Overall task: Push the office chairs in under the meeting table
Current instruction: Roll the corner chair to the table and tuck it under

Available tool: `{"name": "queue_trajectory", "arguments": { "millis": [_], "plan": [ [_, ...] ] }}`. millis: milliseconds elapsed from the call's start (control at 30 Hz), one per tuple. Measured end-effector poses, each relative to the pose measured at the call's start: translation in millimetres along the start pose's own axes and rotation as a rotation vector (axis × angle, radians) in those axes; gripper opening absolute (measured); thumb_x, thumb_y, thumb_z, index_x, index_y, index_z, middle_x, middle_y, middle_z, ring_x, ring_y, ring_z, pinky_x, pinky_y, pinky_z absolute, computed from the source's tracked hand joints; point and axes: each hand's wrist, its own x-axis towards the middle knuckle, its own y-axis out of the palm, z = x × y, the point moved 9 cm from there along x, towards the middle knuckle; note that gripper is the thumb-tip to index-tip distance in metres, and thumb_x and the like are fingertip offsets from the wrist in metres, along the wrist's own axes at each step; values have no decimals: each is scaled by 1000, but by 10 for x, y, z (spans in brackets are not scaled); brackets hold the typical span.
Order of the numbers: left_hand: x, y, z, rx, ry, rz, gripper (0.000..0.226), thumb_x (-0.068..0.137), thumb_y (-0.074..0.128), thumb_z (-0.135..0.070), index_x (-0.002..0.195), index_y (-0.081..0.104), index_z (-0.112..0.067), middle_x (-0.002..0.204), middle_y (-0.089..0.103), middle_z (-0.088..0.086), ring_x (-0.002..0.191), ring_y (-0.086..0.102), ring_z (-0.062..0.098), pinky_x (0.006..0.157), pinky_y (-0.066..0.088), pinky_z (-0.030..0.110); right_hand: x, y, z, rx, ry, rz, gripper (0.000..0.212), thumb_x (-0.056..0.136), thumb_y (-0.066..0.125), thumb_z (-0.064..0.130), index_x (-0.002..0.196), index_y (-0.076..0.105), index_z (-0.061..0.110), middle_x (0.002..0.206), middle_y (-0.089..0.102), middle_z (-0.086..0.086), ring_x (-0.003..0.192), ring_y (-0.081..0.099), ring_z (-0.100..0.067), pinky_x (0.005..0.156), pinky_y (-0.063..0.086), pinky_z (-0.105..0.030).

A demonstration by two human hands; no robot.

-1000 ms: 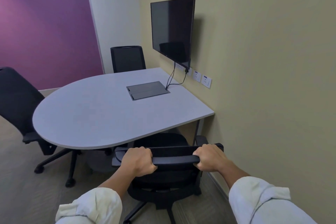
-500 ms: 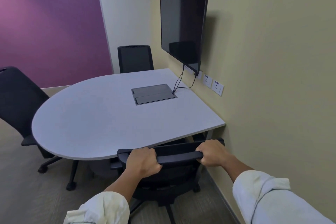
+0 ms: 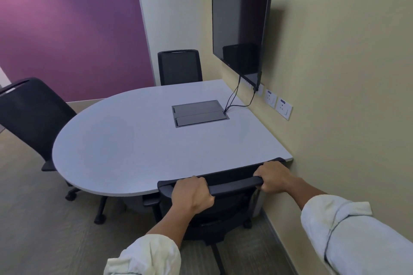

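A black office chair (image 3: 232,185) stands at the near edge of the grey meeting table (image 3: 134,145), its seat hidden under the tabletop and its backrest top touching the edge. My left hand (image 3: 192,193) grips the left part of the backrest's top bar. My right hand (image 3: 273,176) grips the right end of the same bar. A second black chair (image 3: 33,116) stands at the table's rounded left end, set back from it. A third black chair (image 3: 180,67) is at the far side, close against the table.
The table's right side runs along a beige wall with a mounted screen (image 3: 240,24) and sockets (image 3: 278,105). A cable box (image 3: 199,113) with cables sits in the tabletop. Open carpet floor (image 3: 33,219) lies left of me; a purple wall is at the back.
The near chair has rolled forward under the table with both hands on its backrest; its seat, visible before, is now hidden. I have moved closer to the table.
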Motion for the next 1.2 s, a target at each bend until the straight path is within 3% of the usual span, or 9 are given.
{"name": "queue_trajectory", "arguments": {
  "millis": [167,367,667,900,1067,1133,1200],
  "plan": [
    [131,-12,-75,-11,-16,-2,23,74,46,-43,62,47,-23,59,52,-5,49,46,16,53,36,32,99,-36,-141,-6,-19,16,13,69,55,33,60,48,27,56,49,11,57,46,-11,49,26,-26],
    [367,-13,-77,16,-17,-21,26,77,46,-46,61,42,-26,58,48,-7,48,43,13,54,36,31,258,-4,-327,5,3,-6,11,67,56,27,60,48,26,57,51,9,61,52,-15,53,32,-31],
    [850,15,-188,39,-15,-69,29,78,46,-47,68,54,-22,56,46,-7,47,41,14,55,35,32,575,-39,-711,-25,1,16,13,68,57,25,61,46,26,56,49,9,59,50,-13,50,28,-28],
    [1026,29,-280,49,-7,-62,30,77,45,-50,66,51,-23,57,46,-6,47,41,15,56,36,33,625,-56,-868,-82,1,10,22,75,60,28,62,43,30,58,46,11,64,49,-14,56,34,-32],
    [983,-6,-313,14,4,-61,34,79,48,-48,68,60,-18,59,53,-4,50,47,18,53,34,31,589,-45,-867,-25,19,73,13,72,60,27,64,50,31,64,54,11,66,54,-13,54,33,-27],
    [892,-75,-264,10,22,-69,30,79,50,-47,75,60,-18,64,56,-3,55,51,22,55,34,33,634,-86,-760,-8,-18,75,8,73,58,37,73,60,29,71,62,10,69,58,-11,58,38,-26],
    [855,-59,-308,14,80,-81,23,83,53,-42,85,54,-19,75,62,0,64,55,26,59,35,35,578,-128,-705,40,-73,-4,34,80,55,63,74,59,30,70,62,13,65,57,-8,57,39,-25]
  ]
}}
